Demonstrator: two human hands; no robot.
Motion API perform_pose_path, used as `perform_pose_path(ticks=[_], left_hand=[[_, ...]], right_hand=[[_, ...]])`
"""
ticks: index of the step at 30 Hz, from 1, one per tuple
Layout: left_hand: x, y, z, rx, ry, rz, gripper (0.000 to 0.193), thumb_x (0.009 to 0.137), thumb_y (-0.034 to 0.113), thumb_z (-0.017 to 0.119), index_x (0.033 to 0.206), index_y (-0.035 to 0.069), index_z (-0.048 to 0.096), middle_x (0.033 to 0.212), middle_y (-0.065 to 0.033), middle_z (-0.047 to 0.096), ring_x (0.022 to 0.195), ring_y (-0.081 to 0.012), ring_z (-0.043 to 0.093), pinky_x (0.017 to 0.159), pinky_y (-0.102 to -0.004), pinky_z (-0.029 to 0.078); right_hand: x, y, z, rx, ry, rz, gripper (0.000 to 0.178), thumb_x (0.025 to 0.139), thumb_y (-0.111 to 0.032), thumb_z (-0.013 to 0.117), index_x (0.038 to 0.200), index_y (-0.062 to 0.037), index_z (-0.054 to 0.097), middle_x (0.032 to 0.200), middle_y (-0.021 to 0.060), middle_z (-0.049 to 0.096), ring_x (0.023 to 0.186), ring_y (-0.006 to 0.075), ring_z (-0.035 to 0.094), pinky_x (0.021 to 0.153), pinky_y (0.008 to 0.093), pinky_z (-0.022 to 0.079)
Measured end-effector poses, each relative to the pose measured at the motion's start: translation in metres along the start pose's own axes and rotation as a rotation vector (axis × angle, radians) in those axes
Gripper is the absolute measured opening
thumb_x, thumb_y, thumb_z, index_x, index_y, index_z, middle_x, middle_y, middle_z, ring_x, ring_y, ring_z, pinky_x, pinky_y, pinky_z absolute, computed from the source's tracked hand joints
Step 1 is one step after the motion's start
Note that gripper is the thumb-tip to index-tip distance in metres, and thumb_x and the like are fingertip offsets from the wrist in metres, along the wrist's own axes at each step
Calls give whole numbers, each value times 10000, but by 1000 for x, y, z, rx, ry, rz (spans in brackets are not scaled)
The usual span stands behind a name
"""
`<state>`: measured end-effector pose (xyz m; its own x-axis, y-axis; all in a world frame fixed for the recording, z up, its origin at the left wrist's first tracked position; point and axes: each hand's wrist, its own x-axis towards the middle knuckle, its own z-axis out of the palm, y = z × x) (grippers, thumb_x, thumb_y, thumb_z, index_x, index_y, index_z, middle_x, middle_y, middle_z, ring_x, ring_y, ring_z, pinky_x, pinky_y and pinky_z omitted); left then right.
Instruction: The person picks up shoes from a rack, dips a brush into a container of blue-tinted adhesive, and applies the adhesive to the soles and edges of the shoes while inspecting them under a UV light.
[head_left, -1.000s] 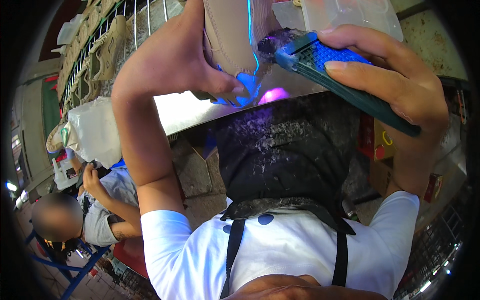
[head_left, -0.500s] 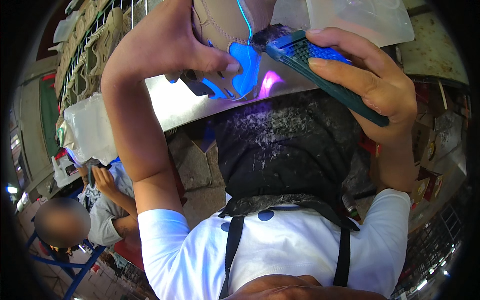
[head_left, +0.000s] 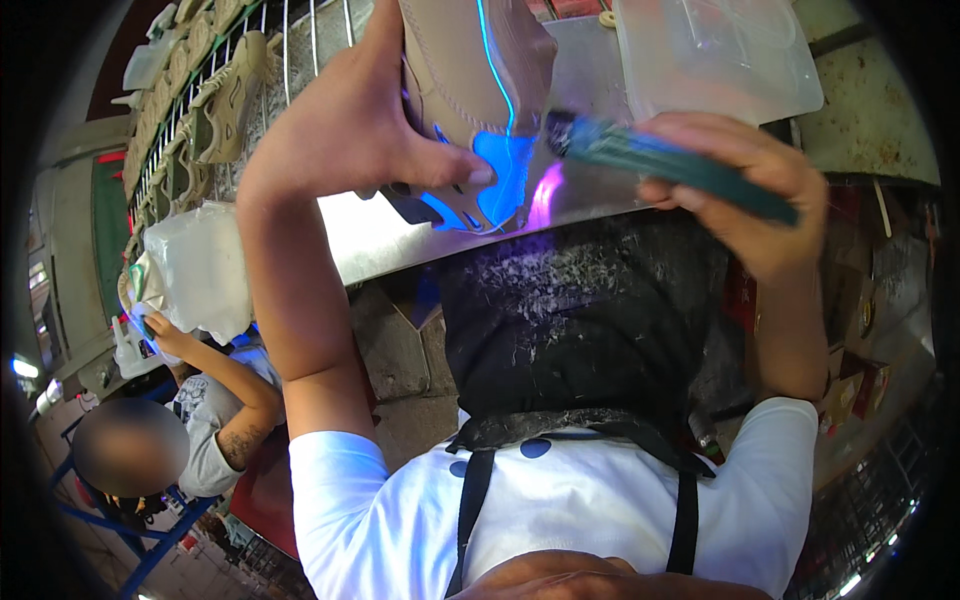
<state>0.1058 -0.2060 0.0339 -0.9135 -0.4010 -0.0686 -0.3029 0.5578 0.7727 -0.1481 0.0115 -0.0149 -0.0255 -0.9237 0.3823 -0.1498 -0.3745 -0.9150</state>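
At a metal worktable (head_left: 595, 185), you hold a tan shoe (head_left: 465, 85) in your left hand (head_left: 345, 150), its thumb pressed along the near end and its fingers mostly hidden behind. The shoe sits before you at the top of the view, over the table's near edge, with a bright blue line and blue patches lit on its surface. Your right hand (head_left: 745, 185) closes around a dark teal brush (head_left: 675, 165), blurred, its dark tip just beside the shoe's right side. Pale fluff clings to your black apron (head_left: 585, 330) below. A clear plastic box (head_left: 715, 60) lies beyond your right hand; on your left, tan shoe pieces (head_left: 228, 110) line a wire rack, and 1 co-worker in a gray shirt (head_left: 212, 440) has an arm raised.
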Motion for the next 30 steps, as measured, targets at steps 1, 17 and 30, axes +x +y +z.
perform_pose_path(ticks=[1, 17, 30], left_hand=[[0, -1, 2, -1, 6, 9, 1045, 627, 168, 962, 1485, -5, 389, 1337, -115, 585, 1243, -213, 566, 1016, -373, 504], [-5, 14, 6, 137, 42, 70, 1041, 583, 182, 973, 1453, -1, 431, 1301, -126, 610, 1196, -222, 595, 1009, -379, 504], [9, 9, 6, 18, -8, 131, 1083, 615, 173, 973, 1480, 0, 346, 1264, -124, 621, 1155, -218, 627, 968, -373, 533]], right_hand=[[6, -5, -10, 48, 7, -35, 320, 924, 54, 660, 1243, 71, 679, 1176, 247, 711, 975, 279, 747, 822, 341, 628], [64, -60, -37, -538, -350, -381, 426, 862, 69, 672, 1282, 99, 604, 1097, 279, 711, 955, 312, 738, 817, 351, 601], [41, -47, -16, -605, -295, -282, 299, 856, 37, 707, 1155, 38, 719, 1242, 288, 677, 1083, 349, 715, 907, 353, 600]])
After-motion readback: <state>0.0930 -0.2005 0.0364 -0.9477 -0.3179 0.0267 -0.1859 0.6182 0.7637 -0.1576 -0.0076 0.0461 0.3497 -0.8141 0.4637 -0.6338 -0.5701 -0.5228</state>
